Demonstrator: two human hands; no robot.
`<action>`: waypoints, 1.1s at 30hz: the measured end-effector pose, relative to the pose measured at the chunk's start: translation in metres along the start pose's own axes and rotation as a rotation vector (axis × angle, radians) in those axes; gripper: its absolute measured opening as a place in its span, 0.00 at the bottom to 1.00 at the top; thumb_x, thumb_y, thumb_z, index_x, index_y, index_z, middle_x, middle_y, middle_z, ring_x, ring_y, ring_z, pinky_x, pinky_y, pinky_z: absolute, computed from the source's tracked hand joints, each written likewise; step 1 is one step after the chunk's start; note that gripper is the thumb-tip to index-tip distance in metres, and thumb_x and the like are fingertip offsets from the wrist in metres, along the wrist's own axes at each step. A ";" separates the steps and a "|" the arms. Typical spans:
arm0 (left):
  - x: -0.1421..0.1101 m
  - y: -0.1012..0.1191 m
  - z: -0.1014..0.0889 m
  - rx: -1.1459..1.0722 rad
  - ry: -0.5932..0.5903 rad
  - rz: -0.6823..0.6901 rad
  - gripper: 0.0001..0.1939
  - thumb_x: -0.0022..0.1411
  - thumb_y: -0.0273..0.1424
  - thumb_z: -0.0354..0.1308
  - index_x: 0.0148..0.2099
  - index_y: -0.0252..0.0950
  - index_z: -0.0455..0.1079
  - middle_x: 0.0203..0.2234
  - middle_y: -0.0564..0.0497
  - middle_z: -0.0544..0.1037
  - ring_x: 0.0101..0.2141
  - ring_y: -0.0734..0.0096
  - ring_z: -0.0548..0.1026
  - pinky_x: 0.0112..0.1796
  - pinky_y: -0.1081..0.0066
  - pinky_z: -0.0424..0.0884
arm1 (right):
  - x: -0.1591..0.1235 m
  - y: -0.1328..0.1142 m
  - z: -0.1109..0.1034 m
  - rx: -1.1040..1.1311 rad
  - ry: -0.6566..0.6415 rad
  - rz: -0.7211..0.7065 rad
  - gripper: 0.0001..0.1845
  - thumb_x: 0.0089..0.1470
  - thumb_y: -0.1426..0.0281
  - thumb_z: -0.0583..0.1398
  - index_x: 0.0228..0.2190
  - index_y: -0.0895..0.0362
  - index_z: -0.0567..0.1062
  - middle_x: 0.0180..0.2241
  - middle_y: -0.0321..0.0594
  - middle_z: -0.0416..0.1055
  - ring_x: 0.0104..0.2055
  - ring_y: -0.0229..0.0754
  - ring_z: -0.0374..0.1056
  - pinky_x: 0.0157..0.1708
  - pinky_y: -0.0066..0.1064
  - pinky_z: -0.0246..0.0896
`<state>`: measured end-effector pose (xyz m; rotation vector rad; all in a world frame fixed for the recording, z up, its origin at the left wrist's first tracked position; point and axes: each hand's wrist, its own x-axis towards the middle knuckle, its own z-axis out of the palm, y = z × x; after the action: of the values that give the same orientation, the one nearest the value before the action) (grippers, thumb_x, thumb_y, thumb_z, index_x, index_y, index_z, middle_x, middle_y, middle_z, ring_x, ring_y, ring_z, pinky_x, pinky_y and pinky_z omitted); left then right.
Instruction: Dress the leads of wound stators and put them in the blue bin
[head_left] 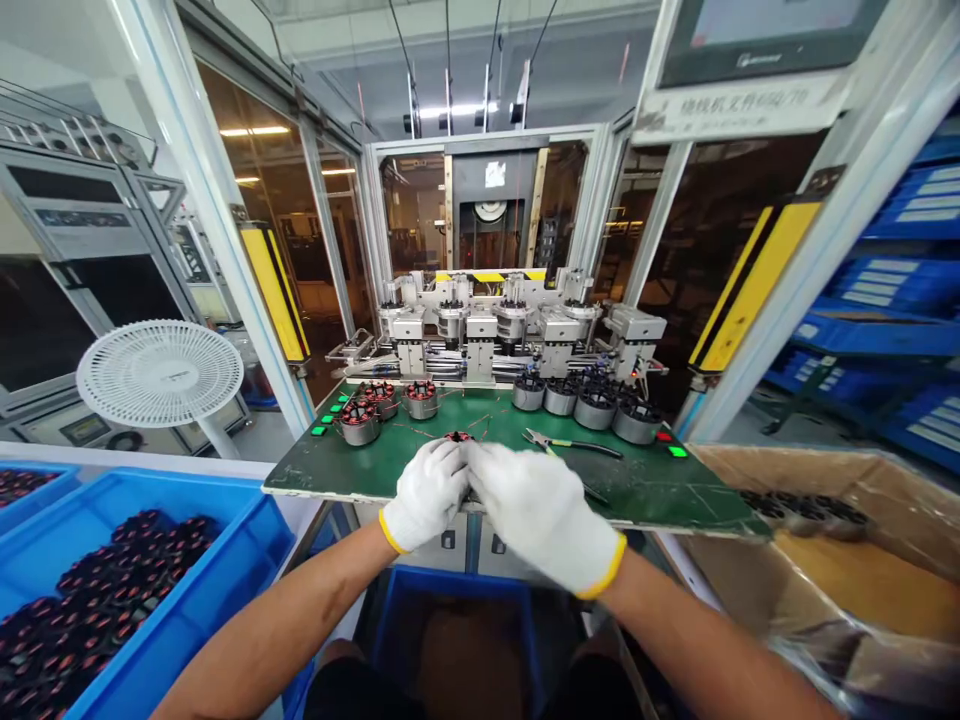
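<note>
Both my hands wear white knit gloves with yellow cuffs and meet over the front of the green worktop [480,405]. My left hand [429,492] curls round a motor stator [459,436]; only its top, with reddish copper winding, shows past the gloves. Against the same stator my right hand [536,510] is closed, its fingertips hidden and slightly blurred. Wound stators [358,422] stand upright at the worktop's left. Dark, apparently unwound stators [596,405] line its right side. Just beyond my right hand lie pliers [574,445] with black and yellow-green handles.
A winding machine [480,335] spans the worktop's back, between yellow side guards [276,295]. Left are a white fan [160,375] and a blue bin [255,545] of wound stators. A lined carton [892,490] holding stators stands right. Another blue bin [459,580] is below.
</note>
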<state>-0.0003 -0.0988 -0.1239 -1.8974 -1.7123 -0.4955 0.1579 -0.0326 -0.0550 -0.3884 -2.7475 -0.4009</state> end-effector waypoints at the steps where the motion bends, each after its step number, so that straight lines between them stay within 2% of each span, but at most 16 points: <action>1: 0.000 0.001 0.000 0.001 0.010 -0.004 0.17 0.63 0.27 0.44 0.41 0.36 0.75 0.40 0.42 0.78 0.45 0.57 0.73 0.50 0.54 0.66 | 0.005 0.011 -0.004 -0.035 0.038 -0.043 0.19 0.62 0.70 0.47 0.53 0.55 0.65 0.43 0.49 0.71 0.35 0.45 0.70 0.30 0.32 0.56; 3: -0.001 0.002 0.000 -0.010 0.029 0.006 0.17 0.65 0.28 0.43 0.45 0.36 0.74 0.43 0.42 0.77 0.47 0.59 0.72 0.51 0.56 0.66 | 0.013 0.030 -0.003 -0.131 0.034 -0.080 0.20 0.61 0.74 0.47 0.53 0.56 0.65 0.44 0.50 0.71 0.36 0.46 0.70 0.30 0.32 0.54; 5: -0.001 0.002 -0.002 -0.047 0.052 -0.001 0.17 0.66 0.29 0.43 0.48 0.36 0.72 0.48 0.43 0.76 0.49 0.60 0.71 0.52 0.57 0.65 | 0.013 0.042 0.007 -0.207 -0.054 -0.074 0.17 0.59 0.77 0.47 0.43 0.57 0.71 0.36 0.48 0.72 0.35 0.48 0.70 0.29 0.33 0.53; 7: 0.001 0.001 -0.005 -0.094 0.054 -0.053 0.16 0.67 0.32 0.44 0.48 0.38 0.72 0.47 0.46 0.76 0.48 0.62 0.72 0.50 0.60 0.65 | 0.006 0.044 0.024 -0.193 -0.150 -0.081 0.13 0.56 0.78 0.49 0.34 0.58 0.73 0.30 0.45 0.72 0.32 0.49 0.70 0.28 0.33 0.51; 9: 0.009 -0.001 -0.012 -0.137 0.015 -0.138 0.14 0.67 0.36 0.47 0.45 0.40 0.73 0.43 0.49 0.78 0.44 0.64 0.74 0.46 0.63 0.67 | -0.003 0.035 0.041 -0.103 -0.186 -0.083 0.11 0.57 0.76 0.50 0.33 0.57 0.73 0.28 0.44 0.72 0.30 0.47 0.69 0.28 0.32 0.50; 11: 0.022 -0.004 -0.021 -0.173 -0.089 -0.190 0.12 0.65 0.38 0.51 0.42 0.43 0.74 0.39 0.52 0.78 0.40 0.65 0.75 0.39 0.67 0.68 | -0.010 0.020 0.055 0.031 -0.183 -0.064 0.12 0.59 0.73 0.50 0.33 0.57 0.73 0.28 0.43 0.73 0.30 0.45 0.69 0.28 0.31 0.49; 14: 0.041 -0.008 -0.036 -0.189 -0.251 -0.167 0.08 0.60 0.38 0.56 0.39 0.45 0.76 0.35 0.53 0.76 0.35 0.67 0.75 0.29 0.71 0.65 | -0.012 -0.001 0.067 0.261 -0.145 0.025 0.13 0.61 0.71 0.49 0.34 0.57 0.74 0.30 0.41 0.74 0.33 0.41 0.70 0.30 0.30 0.50; 16: 0.048 -0.009 -0.044 -0.169 -0.293 -0.150 0.08 0.59 0.37 0.57 0.39 0.46 0.76 0.35 0.53 0.75 0.33 0.67 0.74 0.26 0.71 0.63 | -0.011 0.001 0.067 0.416 -0.137 0.061 0.14 0.62 0.71 0.49 0.34 0.57 0.74 0.31 0.40 0.75 0.33 0.39 0.70 0.30 0.28 0.52; 18: 0.046 -0.011 -0.047 -0.174 -0.293 -0.137 0.09 0.61 0.36 0.55 0.41 0.46 0.76 0.35 0.53 0.75 0.34 0.67 0.74 0.27 0.71 0.63 | -0.010 0.020 0.061 0.570 -0.178 0.024 0.14 0.60 0.72 0.50 0.35 0.57 0.75 0.32 0.39 0.76 0.32 0.38 0.69 0.31 0.27 0.54; 20: 0.037 -0.012 -0.044 -0.211 -0.265 -0.099 0.11 0.63 0.36 0.53 0.45 0.46 0.74 0.39 0.54 0.76 0.37 0.67 0.75 0.31 0.71 0.66 | -0.009 0.051 0.050 0.706 -0.209 0.043 0.14 0.58 0.72 0.50 0.38 0.57 0.76 0.33 0.37 0.76 0.29 0.37 0.69 0.30 0.26 0.56; 22: 0.025 -0.013 -0.035 -0.225 -0.197 -0.062 0.13 0.64 0.36 0.52 0.50 0.46 0.71 0.43 0.53 0.76 0.42 0.67 0.74 0.38 0.69 0.67 | -0.006 0.080 0.034 0.746 -0.121 0.235 0.17 0.58 0.71 0.49 0.42 0.57 0.75 0.34 0.37 0.76 0.25 0.36 0.68 0.29 0.27 0.59; 24: 0.013 -0.012 -0.020 -0.187 -0.099 -0.052 0.15 0.65 0.37 0.52 0.52 0.44 0.70 0.46 0.51 0.76 0.45 0.64 0.73 0.43 0.65 0.66 | -0.002 0.093 0.016 0.670 0.034 0.374 0.19 0.61 0.67 0.47 0.44 0.57 0.74 0.35 0.38 0.76 0.25 0.37 0.68 0.30 0.28 0.60; 26: 0.004 -0.011 -0.005 -0.133 -0.005 -0.057 0.16 0.65 0.36 0.52 0.53 0.41 0.69 0.47 0.49 0.76 0.46 0.62 0.72 0.44 0.62 0.65 | 0.002 0.088 0.002 0.497 0.086 0.273 0.19 0.62 0.62 0.49 0.46 0.54 0.73 0.37 0.39 0.76 0.31 0.40 0.70 0.33 0.29 0.60; 29: 0.000 -0.010 0.008 -0.094 0.052 -0.046 0.16 0.66 0.36 0.51 0.53 0.40 0.69 0.46 0.47 0.76 0.46 0.60 0.72 0.43 0.60 0.65 | 0.006 0.060 -0.003 0.116 -0.037 0.026 0.13 0.59 0.66 0.53 0.42 0.55 0.74 0.34 0.43 0.75 0.36 0.47 0.71 0.33 0.32 0.59; 31: 0.002 -0.010 0.007 -0.090 0.033 -0.030 0.16 0.66 0.37 0.49 0.53 0.40 0.70 0.46 0.47 0.76 0.45 0.60 0.72 0.43 0.61 0.65 | 0.004 0.045 0.006 -0.074 -0.128 -0.032 0.11 0.56 0.74 0.52 0.37 0.56 0.74 0.30 0.45 0.74 0.33 0.50 0.71 0.29 0.33 0.57; 33: 0.007 -0.009 0.001 -0.105 -0.007 -0.034 0.15 0.67 0.37 0.48 0.51 0.42 0.71 0.45 0.47 0.77 0.44 0.61 0.73 0.42 0.62 0.65 | 0.000 0.035 0.021 -0.123 -0.203 -0.068 0.12 0.54 0.76 0.52 0.34 0.56 0.74 0.28 0.44 0.73 0.32 0.51 0.71 0.28 0.33 0.56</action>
<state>-0.0089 -0.0918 -0.1196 -1.9482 -1.7567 -0.6032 0.1628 0.0065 -0.0660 -0.3861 -2.9487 -0.5794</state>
